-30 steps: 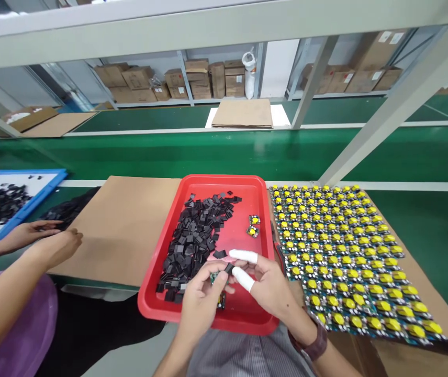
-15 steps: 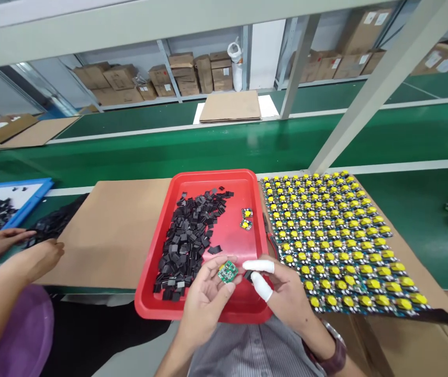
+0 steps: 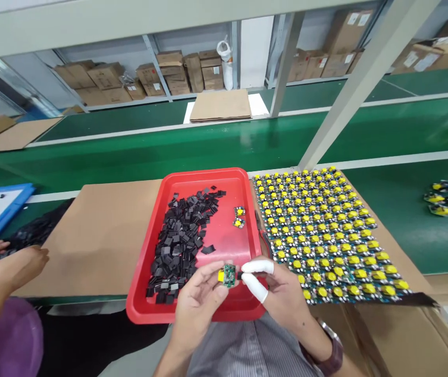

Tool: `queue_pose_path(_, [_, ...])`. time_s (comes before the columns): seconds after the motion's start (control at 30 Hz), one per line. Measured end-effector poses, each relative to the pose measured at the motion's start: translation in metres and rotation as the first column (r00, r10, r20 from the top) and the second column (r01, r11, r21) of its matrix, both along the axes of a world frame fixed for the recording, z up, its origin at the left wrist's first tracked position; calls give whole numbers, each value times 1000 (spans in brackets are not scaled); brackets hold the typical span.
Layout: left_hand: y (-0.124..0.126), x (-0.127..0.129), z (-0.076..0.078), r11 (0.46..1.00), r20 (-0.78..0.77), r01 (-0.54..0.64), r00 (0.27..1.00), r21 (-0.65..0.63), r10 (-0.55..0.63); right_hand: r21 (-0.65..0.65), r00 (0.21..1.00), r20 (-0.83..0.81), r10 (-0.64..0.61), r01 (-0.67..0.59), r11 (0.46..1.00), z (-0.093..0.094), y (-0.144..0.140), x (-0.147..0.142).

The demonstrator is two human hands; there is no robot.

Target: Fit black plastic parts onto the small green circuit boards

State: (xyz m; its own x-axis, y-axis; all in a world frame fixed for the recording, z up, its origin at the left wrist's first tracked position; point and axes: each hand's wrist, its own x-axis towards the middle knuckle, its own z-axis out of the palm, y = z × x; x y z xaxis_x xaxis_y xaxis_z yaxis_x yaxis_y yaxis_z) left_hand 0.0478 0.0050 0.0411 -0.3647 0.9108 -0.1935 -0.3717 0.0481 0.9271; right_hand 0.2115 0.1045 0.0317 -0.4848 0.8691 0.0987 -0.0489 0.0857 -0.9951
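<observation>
My left hand (image 3: 198,306) holds a small green circuit board (image 3: 229,275) with a yellow part at its left edge, just above the near rim of a red tray (image 3: 145,285). My right hand (image 3: 281,296), with white finger cots on thumb and forefinger, pinches a small black piece (image 3: 240,275) right against the board's right side. A heap of black square pieces (image 3: 180,238) fills the tray's left half. Two finished boards with yellow caps (image 3: 238,217) lie in the tray's right half.
A large panel of boards with yellow caps (image 3: 326,235) lies right of the tray on cardboard (image 3: 98,235). Another person's hands (image 3: 15,262) work at the left beside a blue tray (image 3: 0,207). Behind runs a green conveyor (image 3: 208,146). More yellow-capped boards (image 3: 446,201) lie far right.
My left hand has turned the green board so its yellow part shows, and my right hand has brought the black piece up against it. The view has shifted right.
</observation>
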Motion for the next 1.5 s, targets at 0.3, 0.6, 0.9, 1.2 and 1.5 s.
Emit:
queue_pose_path(0.3, [6, 10, 0, 994, -205, 15, 979, 106, 7, -168, 1000, 8, -10, 11, 986, 14, -9, -10])
queue_pose_path(0.6, [2, 2, -6, 996, -386, 5, 922, 88, 30, -221, 998, 66, -4, 18, 975, 17, -9, -10])
queue_pose_path(0.9, [7, 15, 3, 991, -218, -70, 972, 111, 93, -182, 997, 79, 0, 14, 983, 13, -13, -9])
queue_pose_path(1.2, [5, 14, 2, 995, -156, -65, 985, 81, 77, 164, 993, 120, -15, -5, 986, 23, -12, -4])
queue_pose_path(1.5, [1, 16, -2, 997, -180, -64, 981, 50, 72, 280, 977, 213, 25, -85, 956, 26, -9, 0])
